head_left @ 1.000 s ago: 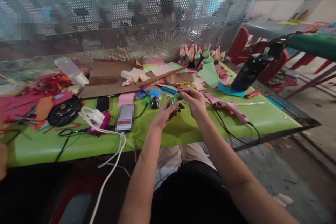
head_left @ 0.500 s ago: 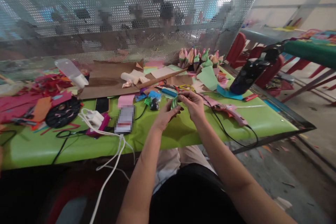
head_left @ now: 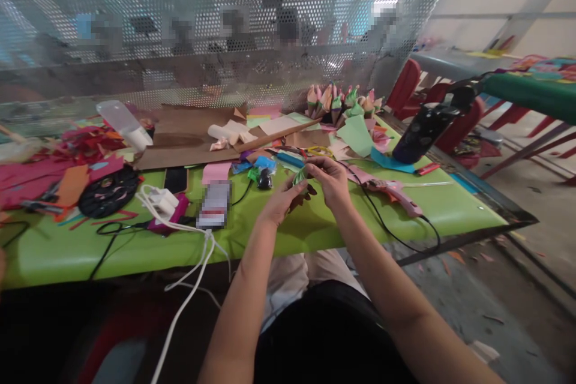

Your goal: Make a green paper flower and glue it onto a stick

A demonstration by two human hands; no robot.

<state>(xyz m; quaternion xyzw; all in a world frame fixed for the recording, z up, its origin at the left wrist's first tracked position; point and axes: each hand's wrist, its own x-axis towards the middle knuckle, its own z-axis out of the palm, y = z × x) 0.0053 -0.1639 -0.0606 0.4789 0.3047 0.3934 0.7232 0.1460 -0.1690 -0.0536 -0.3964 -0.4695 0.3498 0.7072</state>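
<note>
Above the green tabletop (head_left: 315, 234), a small piece of green striped or folded paper (head_left: 299, 177) is pinched between my two hands. My left hand (head_left: 279, 203) grips it from below and the left, thumb on top. From the right, my right hand (head_left: 333, 181) has thumb and fingertips closed at the paper's upper edge. Fingers cover part of it, so its full shape is hidden. Just beyond the hands lie a blue stick-like item (head_left: 290, 159) and a small dark round object (head_left: 264, 179). A pink glue gun (head_left: 407, 199) rests to the right of my right hand.
Folded paper flowers (head_left: 337, 101) stand at the back near a perforated metal screen (head_left: 202, 72). A dark bottle (head_left: 423, 129) stands at right. Leftward are a phone (head_left: 214, 205), white cable (head_left: 182, 306), black round tray (head_left: 108, 192) and brown cardboard (head_left: 180, 123). A black cord (head_left: 382, 219) trails from the glue gun.
Both hands stay close together on the green paper, which has turned slightly between the fingers. The left fingers under it have shifted a little. The view has moved very slightly.
</note>
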